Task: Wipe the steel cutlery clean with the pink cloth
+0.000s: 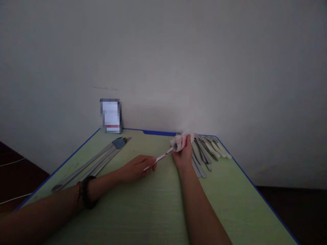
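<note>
My left hand (139,167) grips the handle of a slim, shiny metal utensil (161,157) that slants up to the right. Its far end runs into a folded white and pink cloth (181,142), so I cannot make out the kind of utensil. The cloth is held in my right hand (184,154), fingers wrapped around it and the utensil's end. Just beyond and right of that hand, several pieces of metal cutlery (201,151) lie fanned out, alongside several with pale handles (216,149).
Long metal utensils (102,159) lie at the left of the light green table (143,211), near my left forearm. A phone or tablet with a lit, blurred screen (111,115) leans on the wall (163,61) at the back left. Blue edging (160,133) borders the table.
</note>
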{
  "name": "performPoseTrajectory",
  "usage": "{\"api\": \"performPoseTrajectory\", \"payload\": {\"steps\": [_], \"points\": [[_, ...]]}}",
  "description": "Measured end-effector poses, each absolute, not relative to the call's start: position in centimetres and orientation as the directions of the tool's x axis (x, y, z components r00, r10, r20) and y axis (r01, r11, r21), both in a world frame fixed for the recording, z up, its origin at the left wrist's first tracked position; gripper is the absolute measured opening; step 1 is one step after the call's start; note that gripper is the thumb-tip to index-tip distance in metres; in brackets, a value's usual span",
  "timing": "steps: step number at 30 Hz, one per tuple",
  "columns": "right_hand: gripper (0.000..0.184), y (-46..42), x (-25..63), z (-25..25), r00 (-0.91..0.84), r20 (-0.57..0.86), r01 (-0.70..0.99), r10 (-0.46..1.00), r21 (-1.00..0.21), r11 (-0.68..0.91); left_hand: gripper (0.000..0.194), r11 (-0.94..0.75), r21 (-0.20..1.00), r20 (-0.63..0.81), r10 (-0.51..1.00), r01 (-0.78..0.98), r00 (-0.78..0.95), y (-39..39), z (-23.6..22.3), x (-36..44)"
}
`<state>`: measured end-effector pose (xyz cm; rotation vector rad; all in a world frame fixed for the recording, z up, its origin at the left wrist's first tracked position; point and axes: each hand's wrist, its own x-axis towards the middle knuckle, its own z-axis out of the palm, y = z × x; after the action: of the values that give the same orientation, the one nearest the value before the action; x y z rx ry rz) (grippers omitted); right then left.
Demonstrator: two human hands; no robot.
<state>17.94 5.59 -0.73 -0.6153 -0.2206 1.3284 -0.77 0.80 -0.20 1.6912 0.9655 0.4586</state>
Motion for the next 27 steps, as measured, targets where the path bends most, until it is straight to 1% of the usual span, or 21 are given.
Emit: {"api": "performPoseTrajectory", "payload": {"steps": [2, 4, 6, 8, 11, 13, 15, 17, 21, 25, 27], "points": [[0.025, 5.2, 17.9, -0.3, 0.178, -0.081, -0.826, 0.981, -0.555, 0.104, 0.059, -0.044, 0.946, -0.161, 0.796, 0.321, 0.584, 1.1, -0.3, -0.9], [0.027, 4.8, 17.7, -0.1, 0.107, 0.027, -0.787, 0.994, -0.609, 0.101, 0.067, 0.004, 0.965, -0.156, 0.814, 0.263, 0.56, 1.3, -0.4, -1.0], [0.031, 4.4, 17.1, -0.1, 0.037, 0.091, -0.735, 0.995, -0.672, 0.089, 0.069, 0.018, 0.97, -0.145, 0.844, 0.242, 0.517, 1.3, -0.5, -0.9], [0.036, 4.2, 16.5, -0.6, -0.046, 0.084, -0.674, 0.995, -0.738, 0.031, 0.064, -0.019, 0.959, -0.118, 0.881, 0.283, 0.459, 1.2, -0.4, -0.7], [0.042, 4.2, 15.8, -1.4, -0.127, -0.005, -0.554, 0.992, -0.829, -0.075, 0.056, -0.087, 0.925, -0.051, 0.936, 0.37, 0.349, 1.1, -0.3, -0.4], [0.043, 4.3, 15.7, -1.8, -0.121, -0.032, -0.533, 0.992, -0.841, -0.092, 0.053, -0.103, 0.909, -0.016, 0.959, 0.403, 0.282, 1.1, -0.3, -0.2], [0.043, 4.4, 15.6, -1.9, -0.092, -0.017, -0.578, 0.996, -0.813, -0.067, 0.049, -0.123, 0.898, 0.021, 0.971, 0.422, 0.238, 1.2, -0.4, -0.1], [0.044, 4.5, 15.7, -1.7, -0.074, -0.002, -0.62, 0.997, -0.783, -0.048, 0.045, -0.151, 0.883, 0.048, 0.971, 0.445, 0.235, 1.2, -0.4, -0.1], [0.039, 4.5, 15.6, -1.5, -0.066, -0.012, -0.646, 0.998, -0.762, -0.052, 0.042, -0.189, 0.855, 0.027, 0.946, 0.483, 0.323, 1.1, -0.4, 0.1], [0.034, 4.6, 15.5, -1.5, -0.057, -0.046, -0.615, 0.997, -0.785, -0.072, 0.034, -0.258, 0.819, 0.072, 0.932, 0.513, 0.354, 1.0, -0.4, 0.2], [0.033, 4.6, 15.4, -1.7, -0.069, -0.055, -0.572, 0.996, -0.816, -0.085, 0.031, -0.259, 0.823, 0.078, 0.933, 0.505, 0.352, 1.0, -0.5, 0.1]]}}
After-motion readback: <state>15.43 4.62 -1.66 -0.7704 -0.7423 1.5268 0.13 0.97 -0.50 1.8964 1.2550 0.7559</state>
